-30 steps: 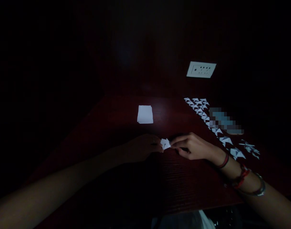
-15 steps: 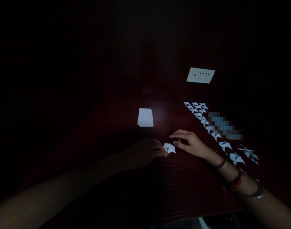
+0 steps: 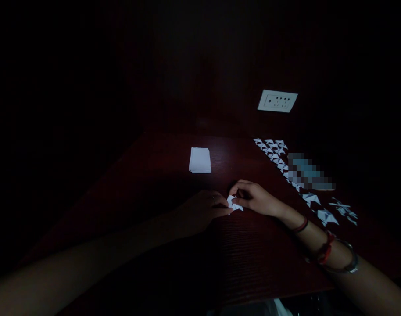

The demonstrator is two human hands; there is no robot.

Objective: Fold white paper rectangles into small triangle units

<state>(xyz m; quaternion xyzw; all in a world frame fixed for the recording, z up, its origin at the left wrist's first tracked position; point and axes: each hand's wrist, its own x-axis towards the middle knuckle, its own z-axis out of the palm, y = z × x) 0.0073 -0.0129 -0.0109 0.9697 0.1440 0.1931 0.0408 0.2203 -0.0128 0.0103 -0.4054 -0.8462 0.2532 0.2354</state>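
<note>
A small, folded white paper piece (image 3: 235, 207) is pinched at its left edge by the shadowed left hand (image 3: 205, 211) on a dark red wooden table (image 3: 225, 153). Its upper part is covered by the thumb of the right hand (image 3: 258, 199); whether it is gripped there or only pressed cannot be told. A stack of white rectangular paper sheets (image 3: 200, 160) is seen beyond. At right, rows of folded white paper shapes (image 3: 279, 163) are partly hidden by a pixelated oblong object (image 3: 307, 172), with thin white scraps (image 3: 344, 210) nearby. The table's left side is lost in darkness.
</note>
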